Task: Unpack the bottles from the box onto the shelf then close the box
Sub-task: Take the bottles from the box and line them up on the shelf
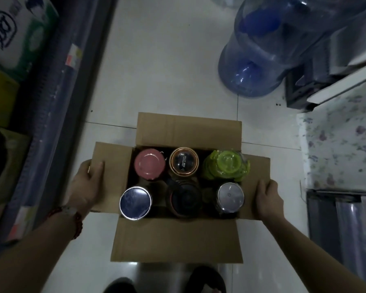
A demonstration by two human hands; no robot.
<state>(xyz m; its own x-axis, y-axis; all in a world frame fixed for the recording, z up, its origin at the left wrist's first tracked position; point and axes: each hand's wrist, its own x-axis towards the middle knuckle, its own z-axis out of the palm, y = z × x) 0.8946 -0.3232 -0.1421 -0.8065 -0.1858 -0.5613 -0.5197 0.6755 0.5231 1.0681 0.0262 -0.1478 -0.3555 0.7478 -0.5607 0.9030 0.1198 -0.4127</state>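
- Cardboard box (178,240), open, all four flaps spread outward, standing on the white tiled floor (167,70) in the aisle between two shelving units.
- Six bottles upright inside, seen from above, in two rows of three.
- Far row, left to right: pink-lidded bottle (149,163), bottle with copper-rimmed dark cap (184,163), green-lidded bottle (226,166) in clear wrap.
- Near row, left to right: bottle with shiny blue-silver top (135,202) at the near-left corner, dark-capped bottle (185,198) in the middle, silver-capped bottle (230,196) at the near-right corner.
- Left hand (87,182) closed on the outer edge of the left flap (110,176), thumb on top; red beaded bracelet (77,225) at the wrist.
- Right hand (269,199) closed on the outer edge of the right flap (257,166), fingers curled over it.
- Dark shoes (205,280) at the bottom edge, just near of the box.
- Large blue water jug (273,45) on the floor beyond the box, toward the right.
- Shelf with floral liner (342,140) along the right side; shelf unit (51,102) with packaged goods along the left.
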